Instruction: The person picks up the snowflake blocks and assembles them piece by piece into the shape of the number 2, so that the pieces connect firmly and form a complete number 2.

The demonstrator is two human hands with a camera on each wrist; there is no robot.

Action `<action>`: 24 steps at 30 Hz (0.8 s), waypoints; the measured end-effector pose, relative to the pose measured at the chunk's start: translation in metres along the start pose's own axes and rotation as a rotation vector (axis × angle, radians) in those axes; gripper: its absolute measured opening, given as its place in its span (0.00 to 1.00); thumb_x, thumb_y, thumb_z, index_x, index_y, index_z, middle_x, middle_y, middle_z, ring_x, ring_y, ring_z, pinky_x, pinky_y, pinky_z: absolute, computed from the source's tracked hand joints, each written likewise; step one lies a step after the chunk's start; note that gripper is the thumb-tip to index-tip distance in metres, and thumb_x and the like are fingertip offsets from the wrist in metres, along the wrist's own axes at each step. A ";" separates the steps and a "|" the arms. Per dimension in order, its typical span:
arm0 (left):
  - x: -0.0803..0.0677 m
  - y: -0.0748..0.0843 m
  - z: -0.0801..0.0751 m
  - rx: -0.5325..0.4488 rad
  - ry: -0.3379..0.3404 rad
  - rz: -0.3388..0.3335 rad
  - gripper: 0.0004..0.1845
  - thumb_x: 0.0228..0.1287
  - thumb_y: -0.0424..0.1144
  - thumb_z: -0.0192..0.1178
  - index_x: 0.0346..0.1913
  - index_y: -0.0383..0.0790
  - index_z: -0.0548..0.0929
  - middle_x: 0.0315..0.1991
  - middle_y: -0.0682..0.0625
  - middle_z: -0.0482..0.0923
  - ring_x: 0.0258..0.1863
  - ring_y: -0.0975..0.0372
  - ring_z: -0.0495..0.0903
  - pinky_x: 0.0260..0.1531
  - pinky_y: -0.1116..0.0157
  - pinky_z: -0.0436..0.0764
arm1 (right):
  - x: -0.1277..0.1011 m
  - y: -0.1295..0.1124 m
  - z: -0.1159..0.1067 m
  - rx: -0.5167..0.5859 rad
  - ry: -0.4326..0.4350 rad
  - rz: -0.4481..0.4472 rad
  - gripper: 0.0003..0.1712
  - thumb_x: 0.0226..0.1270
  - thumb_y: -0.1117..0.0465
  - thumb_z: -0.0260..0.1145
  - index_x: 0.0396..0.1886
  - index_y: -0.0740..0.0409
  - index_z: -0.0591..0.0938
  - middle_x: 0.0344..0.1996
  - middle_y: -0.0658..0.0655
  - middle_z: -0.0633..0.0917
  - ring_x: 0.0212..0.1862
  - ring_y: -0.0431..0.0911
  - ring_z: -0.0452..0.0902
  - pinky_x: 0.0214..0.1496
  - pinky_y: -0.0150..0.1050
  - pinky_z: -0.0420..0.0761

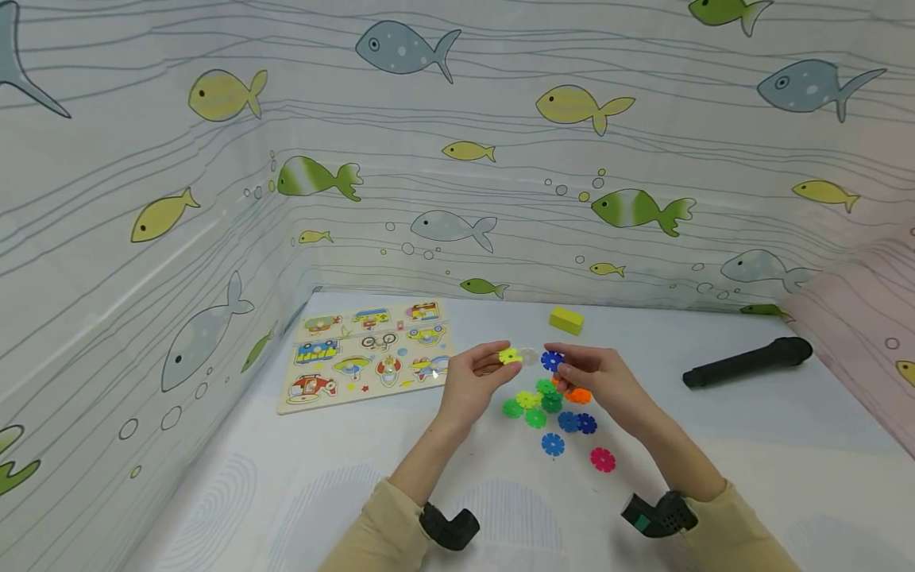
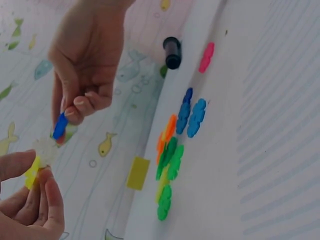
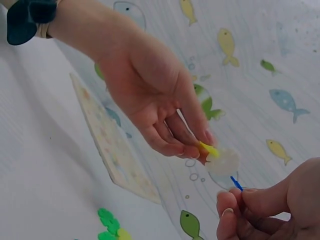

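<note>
My left hand (image 1: 472, 381) pinches a yellow notched plastic disc (image 1: 509, 356) between thumb and fingers. A whitish see-through disc (image 1: 529, 357) is joined to that yellow one at its edge, also visible in the right wrist view. Between the thumb and fingers of my right hand (image 1: 604, 381) is a dark blue disc (image 1: 552, 361), held just right of the whitish one. Both hands are raised over a loose group of discs: green ones (image 1: 535, 418), a yellow-green one (image 1: 527, 400), orange (image 1: 581, 396), blue (image 1: 553, 444) and pink (image 1: 603, 460).
A wooden picture puzzle board (image 1: 372, 357) lies at the left back of the table. Near the back wall is a yellow block (image 1: 566, 320). To the right lies a black microphone (image 1: 747, 363). Fish-patterned sheets (image 1: 400, 183) stand around the table.
</note>
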State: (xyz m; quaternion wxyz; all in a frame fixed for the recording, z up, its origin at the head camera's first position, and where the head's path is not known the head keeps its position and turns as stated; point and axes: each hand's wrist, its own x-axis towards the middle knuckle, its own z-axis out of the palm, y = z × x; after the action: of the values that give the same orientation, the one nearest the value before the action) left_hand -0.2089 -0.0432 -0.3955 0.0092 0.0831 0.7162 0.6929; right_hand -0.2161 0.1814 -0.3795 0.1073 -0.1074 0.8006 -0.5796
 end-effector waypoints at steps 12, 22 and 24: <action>0.000 -0.002 0.000 0.015 -0.013 0.003 0.22 0.65 0.40 0.67 0.61 0.40 0.81 0.49 0.44 0.84 0.46 0.59 0.84 0.50 0.67 0.83 | -0.001 0.000 0.000 0.040 -0.028 0.003 0.24 0.77 0.64 0.56 0.70 0.62 0.72 0.37 0.61 0.81 0.38 0.44 0.79 0.47 0.32 0.83; -0.001 -0.002 0.001 0.030 -0.030 -0.001 0.21 0.66 0.40 0.67 0.61 0.39 0.81 0.49 0.44 0.84 0.47 0.58 0.84 0.49 0.67 0.84 | -0.001 0.000 0.001 0.021 -0.023 -0.013 0.25 0.78 0.63 0.55 0.72 0.62 0.70 0.36 0.59 0.79 0.37 0.45 0.77 0.46 0.33 0.82; -0.001 -0.002 0.001 0.034 -0.027 -0.004 0.22 0.66 0.40 0.67 0.61 0.40 0.81 0.50 0.44 0.84 0.46 0.58 0.84 0.49 0.68 0.83 | -0.001 0.000 0.002 0.007 0.005 -0.016 0.25 0.78 0.62 0.55 0.71 0.62 0.71 0.37 0.61 0.80 0.38 0.45 0.79 0.47 0.31 0.82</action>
State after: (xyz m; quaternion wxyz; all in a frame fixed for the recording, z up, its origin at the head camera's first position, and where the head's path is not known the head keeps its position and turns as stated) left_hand -0.2081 -0.0427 -0.3979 0.0188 0.0911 0.7277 0.6795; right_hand -0.2143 0.1797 -0.3804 0.1012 -0.1120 0.7979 -0.5836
